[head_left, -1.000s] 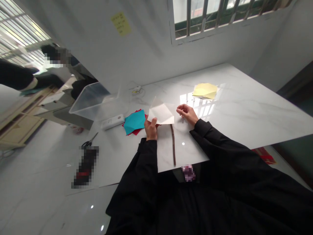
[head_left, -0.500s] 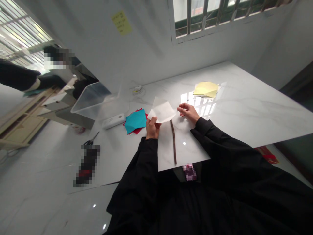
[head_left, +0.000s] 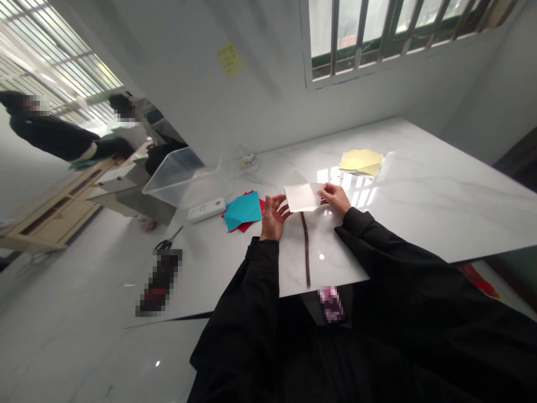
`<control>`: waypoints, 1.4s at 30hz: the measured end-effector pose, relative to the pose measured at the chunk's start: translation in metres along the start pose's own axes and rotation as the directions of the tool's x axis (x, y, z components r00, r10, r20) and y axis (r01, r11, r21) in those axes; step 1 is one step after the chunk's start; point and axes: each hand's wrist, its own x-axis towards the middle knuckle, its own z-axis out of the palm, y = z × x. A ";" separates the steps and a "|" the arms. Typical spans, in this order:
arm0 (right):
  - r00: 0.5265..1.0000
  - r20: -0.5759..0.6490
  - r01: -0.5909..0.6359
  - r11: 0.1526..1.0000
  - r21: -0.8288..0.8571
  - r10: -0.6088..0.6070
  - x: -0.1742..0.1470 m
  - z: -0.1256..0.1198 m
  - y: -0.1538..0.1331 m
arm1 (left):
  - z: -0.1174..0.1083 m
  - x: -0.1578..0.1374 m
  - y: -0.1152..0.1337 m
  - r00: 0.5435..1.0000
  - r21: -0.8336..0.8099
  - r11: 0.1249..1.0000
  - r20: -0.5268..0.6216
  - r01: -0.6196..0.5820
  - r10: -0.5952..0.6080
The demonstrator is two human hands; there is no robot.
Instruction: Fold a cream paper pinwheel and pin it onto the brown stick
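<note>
A folded sheet of white paper [head_left: 301,198] is held above the table. At its right edge, my right hand [head_left: 337,200] pinches it between thumb and fingers. On the other side is my left hand [head_left: 273,219], fingers spread apart, with the fingertips at the paper's left edge; whether they touch it I cannot tell. Below the paper a thin brown stick [head_left: 306,252] lies on the table, its far end partly hidden by the paper. Blue paper [head_left: 243,210] on top of red paper [head_left: 245,227] lies left of my left hand.
Yellow paper sheets [head_left: 361,162] lie at the back right. On the left are a white power strip [head_left: 207,210], a clear plastic bin [head_left: 180,176], scissors [head_left: 166,242] and a blurred dark item [head_left: 159,282]. Two people sit at the far left.
My right hand has taken hold of the white paper. My left hand has loosened its grip and spread its fingers. The paper has turned and moved right; the view has shifted slightly.
</note>
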 end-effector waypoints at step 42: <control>0.941 0.333 0.151 0.959 -0.241 -0.064 -0.010 0.011 0.002 | -0.001 0.006 -0.014 0.992 0.358 0.925 0.068 -0.127 0.110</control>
